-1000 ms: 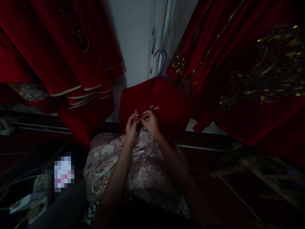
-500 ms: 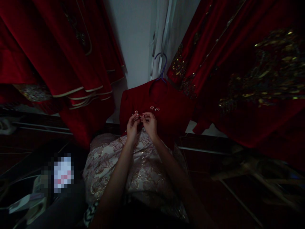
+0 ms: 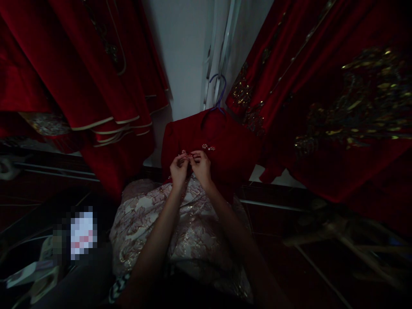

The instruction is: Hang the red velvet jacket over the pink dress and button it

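Observation:
A red garment (image 3: 238, 159) on a purple hanger (image 3: 221, 92) lies before me, its lower part by the brocade cloth on my lap. My left hand (image 3: 179, 168) and my right hand (image 3: 201, 165) meet at its front, fingertips pinched around a small beaded fastener (image 3: 184, 153). The fingers cover part of that fastener, and the dim light blurs its details. Just above my right hand, another beaded fastener (image 3: 208, 147) sits on the red cloth, untouched by either hand.
Red garments with pale piping (image 3: 109, 98) hang at the left. On the right hang red garments with gold sequins (image 3: 363, 103). Pale brocade cloth (image 3: 144, 231) covers my lap. A blurred-out bright patch (image 3: 83, 236) is at lower left, and a wooden frame (image 3: 334, 234) stands at lower right.
Both hands stay pinched at the same fastener, with only a very slight shift. The view has tilted a little; the garment and hanger otherwise look the same.

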`<state>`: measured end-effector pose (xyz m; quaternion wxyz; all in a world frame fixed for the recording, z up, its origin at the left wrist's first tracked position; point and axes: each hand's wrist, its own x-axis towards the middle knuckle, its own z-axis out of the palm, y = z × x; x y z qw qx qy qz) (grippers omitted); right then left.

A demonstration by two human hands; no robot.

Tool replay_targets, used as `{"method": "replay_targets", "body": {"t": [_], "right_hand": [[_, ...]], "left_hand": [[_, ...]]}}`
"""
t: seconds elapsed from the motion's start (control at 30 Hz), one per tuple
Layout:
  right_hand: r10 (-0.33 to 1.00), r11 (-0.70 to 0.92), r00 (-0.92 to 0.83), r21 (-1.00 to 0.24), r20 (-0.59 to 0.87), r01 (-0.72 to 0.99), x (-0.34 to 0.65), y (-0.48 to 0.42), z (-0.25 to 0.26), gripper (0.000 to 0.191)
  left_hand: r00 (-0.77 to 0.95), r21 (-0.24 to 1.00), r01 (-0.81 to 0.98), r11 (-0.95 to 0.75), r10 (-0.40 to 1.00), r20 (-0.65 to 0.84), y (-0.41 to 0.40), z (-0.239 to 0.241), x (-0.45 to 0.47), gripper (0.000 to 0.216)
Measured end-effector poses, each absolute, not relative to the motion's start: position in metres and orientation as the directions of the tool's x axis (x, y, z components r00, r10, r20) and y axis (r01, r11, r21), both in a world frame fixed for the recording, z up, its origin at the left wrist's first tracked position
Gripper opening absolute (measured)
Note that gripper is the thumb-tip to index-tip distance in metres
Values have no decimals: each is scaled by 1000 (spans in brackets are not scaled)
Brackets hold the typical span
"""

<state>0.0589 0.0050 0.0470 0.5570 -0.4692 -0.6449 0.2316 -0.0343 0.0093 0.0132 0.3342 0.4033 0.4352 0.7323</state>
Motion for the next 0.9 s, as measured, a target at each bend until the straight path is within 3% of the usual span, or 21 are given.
{"method": "replay_targets", "body": {"t": [0.3,0.47,0.67,0.9], "right_hand": [[833,516,-22,-760,554,395,59,7,47,9],[837,513,-30,-764,546,391,62,10,47,10],[835,507,-10,-763,550,402,62,13,49,8],[897,417,-41,-810,441,412,64,18,56,13]], "left_hand": [[-401,897,167,-409,803,441,2,20,-46,23],[-330,884,236,-404,822,464,8,21,-57,20],[-234,799,395,-454,791,565,11,28,-67,18],[-238,807,369,-462,792,562,14,28,-70,14]]}}
